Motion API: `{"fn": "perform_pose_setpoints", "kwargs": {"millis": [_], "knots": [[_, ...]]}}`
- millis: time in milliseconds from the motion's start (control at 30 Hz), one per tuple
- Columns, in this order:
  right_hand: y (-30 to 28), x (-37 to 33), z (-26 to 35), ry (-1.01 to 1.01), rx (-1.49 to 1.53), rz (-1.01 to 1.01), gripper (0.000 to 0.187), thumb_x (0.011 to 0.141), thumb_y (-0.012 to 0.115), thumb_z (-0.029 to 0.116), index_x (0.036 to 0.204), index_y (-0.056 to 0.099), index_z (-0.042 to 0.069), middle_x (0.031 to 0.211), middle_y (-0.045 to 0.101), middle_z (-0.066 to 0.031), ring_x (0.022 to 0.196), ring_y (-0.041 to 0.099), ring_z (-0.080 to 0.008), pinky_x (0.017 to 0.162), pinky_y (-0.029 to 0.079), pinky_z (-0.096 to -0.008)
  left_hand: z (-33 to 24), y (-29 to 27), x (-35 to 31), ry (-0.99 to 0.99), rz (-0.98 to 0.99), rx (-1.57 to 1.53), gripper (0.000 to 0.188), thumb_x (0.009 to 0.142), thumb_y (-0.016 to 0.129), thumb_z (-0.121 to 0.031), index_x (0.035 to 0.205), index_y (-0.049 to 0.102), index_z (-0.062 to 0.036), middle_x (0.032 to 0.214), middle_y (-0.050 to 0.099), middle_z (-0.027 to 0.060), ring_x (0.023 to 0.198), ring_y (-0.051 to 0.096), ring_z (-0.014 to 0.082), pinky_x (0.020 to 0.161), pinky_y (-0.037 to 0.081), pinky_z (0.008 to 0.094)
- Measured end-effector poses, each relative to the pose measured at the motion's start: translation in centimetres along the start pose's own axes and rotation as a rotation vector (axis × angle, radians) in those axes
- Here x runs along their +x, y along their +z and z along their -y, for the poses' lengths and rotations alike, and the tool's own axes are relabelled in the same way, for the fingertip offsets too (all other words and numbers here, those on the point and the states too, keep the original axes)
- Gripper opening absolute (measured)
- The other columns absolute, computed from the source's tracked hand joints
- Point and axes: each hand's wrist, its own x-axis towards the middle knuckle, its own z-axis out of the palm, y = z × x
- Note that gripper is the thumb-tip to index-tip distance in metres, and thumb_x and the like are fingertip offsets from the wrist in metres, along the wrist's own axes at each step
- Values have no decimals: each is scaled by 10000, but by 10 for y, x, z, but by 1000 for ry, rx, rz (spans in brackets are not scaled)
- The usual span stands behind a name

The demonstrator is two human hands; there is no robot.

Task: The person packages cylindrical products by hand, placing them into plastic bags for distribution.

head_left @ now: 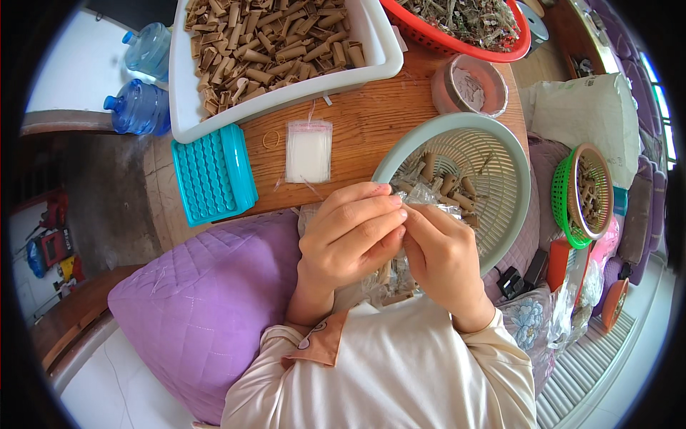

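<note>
My left hand [351, 232] and my right hand [449, 257] meet at the fingertips in front of my chest, both with fingers pinched closed. Whatever sits between the fingertips is too small or hidden to make out. Crumpled clear plastic [437, 203] shows just behind them, at the near side of a grey-green plastic basket [525, 187]. Short brown cardboard-like tubes [466, 201] lie inside that basket. Below my hands, more clear plastic with brown pieces [391, 277] rests on my lap, partly covered. A stack of clear flat bags [309, 154] lies on the wooden table.
A white tub [286, 96] heaped with brown curled pieces stands at the back, beside teal molded trays [214, 175]. Farther right are a red basket [525, 28], a pink bowl [437, 79] and a green basket [561, 193]. A purple quilted cushion [207, 307] bulges at my left.
</note>
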Motion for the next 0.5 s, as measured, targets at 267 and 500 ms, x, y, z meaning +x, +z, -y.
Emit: {"fn": "perform_pose_setpoints", "kwargs": {"millis": [267, 500], "knots": [[2, -1, -1, -51, -180, 29, 352, 646, 580, 27, 998, 577, 23, 778, 564, -55, 633, 562, -193, 526, 475, -296, 5, -1, 0, -102, 37, -76, 104, 651, 646, 4, 744, 612, -27, 826, 610, 75, 801, 609, 238, 716, 522, 319], [-1, 1, 5, -26, 19, 63, 261, 707, 602, 4, 966, 597, 29, 806, 595, -60, 634, 579, -196, 524, 479, -306, 42, -2, -16, -419, -214, -283, 40, 773, 555, -46, 773, 562, -7, 860, 594, 109, 863, 591, 238, 814, 472, 358]]}}
